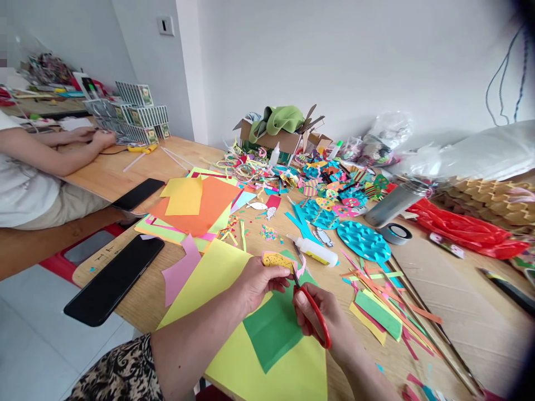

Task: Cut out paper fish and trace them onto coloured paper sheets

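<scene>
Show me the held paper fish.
The yellow paper fish with black markings, in the left hand; the white paper fish and multicoloured fish lie unheld.

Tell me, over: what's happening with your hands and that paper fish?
Left hand: pinching yellow paper fish. Right hand: holding red-handled scissors, blades near the fish's edge. Glue bottle lying just beyond, touching neither hand.

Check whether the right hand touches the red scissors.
Touching. The head view shows the right hand closed around the handles of the red scissors.
</scene>
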Motion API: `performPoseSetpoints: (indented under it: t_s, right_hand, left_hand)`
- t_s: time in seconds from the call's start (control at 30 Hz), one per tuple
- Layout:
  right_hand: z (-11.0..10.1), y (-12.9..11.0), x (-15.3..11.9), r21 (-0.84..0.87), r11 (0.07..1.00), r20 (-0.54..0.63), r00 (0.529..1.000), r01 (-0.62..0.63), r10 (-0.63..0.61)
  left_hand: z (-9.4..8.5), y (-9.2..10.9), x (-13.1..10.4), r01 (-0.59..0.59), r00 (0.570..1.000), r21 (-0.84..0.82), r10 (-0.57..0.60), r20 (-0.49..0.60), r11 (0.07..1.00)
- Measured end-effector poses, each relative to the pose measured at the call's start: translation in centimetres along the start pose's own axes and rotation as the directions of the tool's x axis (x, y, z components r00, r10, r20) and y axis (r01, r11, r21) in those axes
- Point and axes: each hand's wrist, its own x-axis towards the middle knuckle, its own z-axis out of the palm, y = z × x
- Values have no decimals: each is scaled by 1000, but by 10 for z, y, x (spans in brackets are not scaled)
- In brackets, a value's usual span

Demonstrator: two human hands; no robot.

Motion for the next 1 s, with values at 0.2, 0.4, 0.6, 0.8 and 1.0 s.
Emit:
performPoseSetpoints:
  t_s: [0.2,0.4,0.6,0.8,1.0]
  right_hand:
    - [0,-7,-2,-33,999,26,999,25,-24]
    - [0,-4,-2,-38,999,10,1000,10,-10]
    - [0,-2,-2,-20,1000,-6,1000,2,-2]
    - [-3,3,2,-8,1000,12,1000,13,-12]
    - [-5,11,4,-6,1000,10,1000,27,-27]
  left_hand:
    - [0,0,1,0,1000,2,0,1,1000]
    - [0,0,0,4,1000,1,-4,0,1000]
    - [0,0,0,5,1000,-3,-5,2,1000]
    - [1,0,0,15,1000,-3,-15,2,1000]
    - [0,1,0,22,1000,-2,-22,9,1000]
